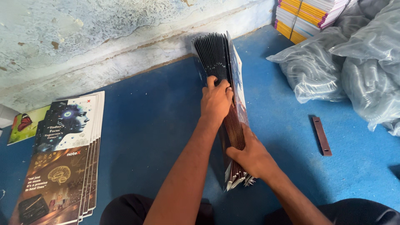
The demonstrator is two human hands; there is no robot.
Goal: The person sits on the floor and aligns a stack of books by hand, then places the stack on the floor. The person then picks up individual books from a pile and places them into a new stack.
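Stood on edge on the blue floor [158, 125], a thick bundle of printed covers [227, 104], long axis running away from the body toward the pale peeling wall [83, 37], dark edges fanned at the far end, pale corners splayed at the near end.

Clamped over the bundle's top edge about midway along, left hand [216, 100], fingers curled down across the dark edges: a narrow grip, closed on the bundle from above. Pressed against the bundle's right face nearer the body, right hand [252, 156], thumb on the edges, fingers hidden behind the sheets: also closed on the bundle, from the side. Farther along the bundle, then, the left hand; closer to the near splayed end, the right. Both grips across the long axis, not along it.

Well left of the bundle, lying flat and slightly staggered, a pile of printed cover sheets [66, 158]; beyond that pile's far left corner, a green sheet with a butterfly [25, 127]. Right of the bundle, well apart, a flat brown metal strip [322, 136]. Farther right, clear plastic bags [354, 62], apparently full of wire coils. Beyond the bags, against the wall, stacked notebooks [308, 16] with yellow and purple spines.
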